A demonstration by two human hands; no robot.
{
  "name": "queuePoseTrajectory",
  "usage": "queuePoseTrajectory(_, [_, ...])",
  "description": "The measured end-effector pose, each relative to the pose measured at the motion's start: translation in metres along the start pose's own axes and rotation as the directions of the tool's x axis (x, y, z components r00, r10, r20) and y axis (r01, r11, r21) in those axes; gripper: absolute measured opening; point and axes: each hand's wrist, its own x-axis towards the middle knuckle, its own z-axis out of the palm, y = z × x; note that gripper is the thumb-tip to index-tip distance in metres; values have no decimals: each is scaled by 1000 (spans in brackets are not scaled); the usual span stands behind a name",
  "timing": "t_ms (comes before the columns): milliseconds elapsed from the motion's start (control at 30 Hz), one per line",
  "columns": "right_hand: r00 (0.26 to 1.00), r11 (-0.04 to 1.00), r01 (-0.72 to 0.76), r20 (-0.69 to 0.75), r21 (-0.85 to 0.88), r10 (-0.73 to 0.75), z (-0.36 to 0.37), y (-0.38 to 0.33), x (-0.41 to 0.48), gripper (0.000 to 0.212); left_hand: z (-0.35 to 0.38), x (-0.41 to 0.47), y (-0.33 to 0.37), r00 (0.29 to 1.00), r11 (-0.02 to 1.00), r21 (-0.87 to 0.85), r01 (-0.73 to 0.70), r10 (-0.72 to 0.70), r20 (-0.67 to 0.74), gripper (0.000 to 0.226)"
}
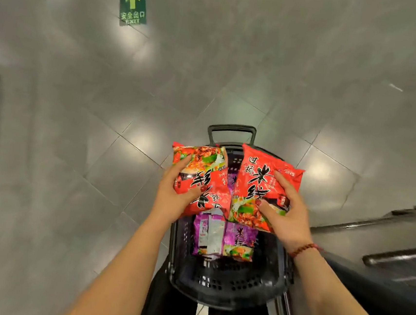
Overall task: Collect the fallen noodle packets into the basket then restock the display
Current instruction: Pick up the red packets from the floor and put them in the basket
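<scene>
Noodle packet on the left first: the left red packet (200, 172) is sitting in the left grip (173, 192), with the thumb pressing across its front and the fingers clamping its outer side. Directly below and between the two grips, the purple packets (227, 235) are lying flat in the basket (226, 298). Just inward of the right grip (289, 213), the right red packet (258, 180) is being pinched the same way, thumb on the face. Both red packets are hovering above the basket, their edges nearly meeting. I'm reading this as the collecting step closing out, since no loose packets are showing on the floor (76, 144). The next move, as I'm judging it, is calling for both grips to lower and let go over the purple ones, then turn toward the dark shelf rails (373, 224) beyond the right grip.
</scene>
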Motion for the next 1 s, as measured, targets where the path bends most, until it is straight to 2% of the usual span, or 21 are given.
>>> queuePoseTrajectory(100, [999,996,-8,31,-93,11,13,58,45,71,29,26,-60,999,999,-1,40,-40,-14,75])
queuePoseTrajectory(233, [998,980,3,64,-199,10,30,129,91,72,68,47,-139,999,992,118,40,-38,-20,78])
queuePoseTrajectory(433, [996,935,45,89,-353,-14,61,216,135,73,105,85,-222,997,978,196,67,-58,-49,76])
queuePoseTrajectory(600, [995,930,81,82,-358,-55,86,258,172,73,121,123,-267,999,973,230,15,-5,-45,76])
queuePoseTrajectory(700, [994,931,66,104,-359,-30,98,278,189,75,125,144,-286,999,966,259,15,-2,-51,81])
queuePoseTrajectory(867, [996,937,49,93,-345,-18,116,305,204,76,129,164,-314,996,916,391,90,-74,-57,87])
queuePoseTrajectory(933, [998,871,64,39,-488,-52,122,311,203,76,133,167,-318,995,887,452,100,-78,-68,86])
queuePoseTrajectory(1000, [990,739,99,-11,-667,-142,127,314,194,71,136,164,-319,994,771,632,85,-22,-107,84])
